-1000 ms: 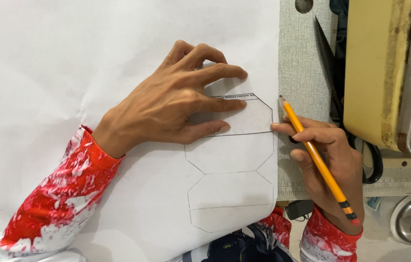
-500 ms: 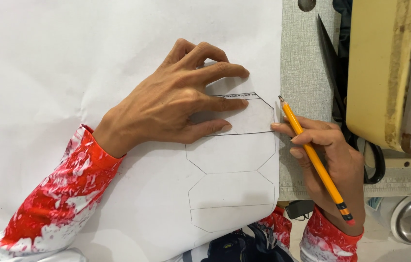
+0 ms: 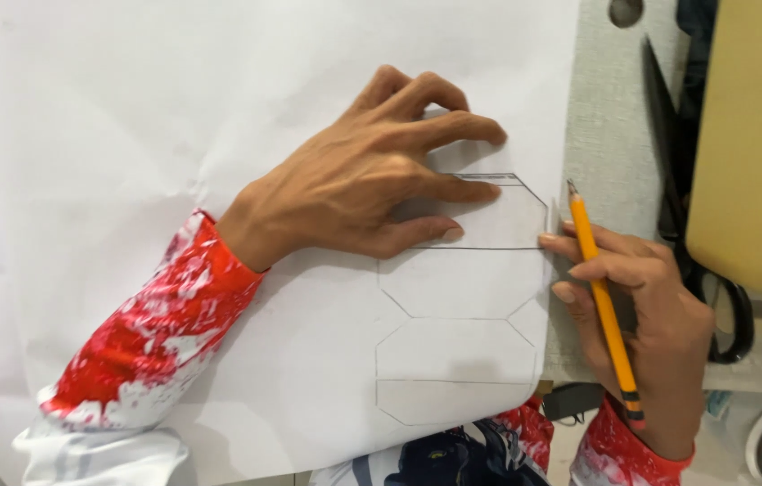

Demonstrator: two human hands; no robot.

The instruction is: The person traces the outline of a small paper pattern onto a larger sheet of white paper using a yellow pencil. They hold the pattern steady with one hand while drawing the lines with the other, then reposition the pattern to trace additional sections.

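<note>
Paper (image 3: 219, 135), thin, light and likely to slide, fills the frame's left and centre, pinned flat by the left hand (image 3: 372, 193) with fingers spread, while the right hand (image 3: 642, 315) pinches a pencil (image 3: 604, 306) at its right edge.

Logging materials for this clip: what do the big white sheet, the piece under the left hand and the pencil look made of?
White sheet: matte paper, softly creased. Template piece: probably thin translucent plastic or card, stiff-edged, greyish. Pencil: likely wood, glossy orange paint, dark tip.
</note>
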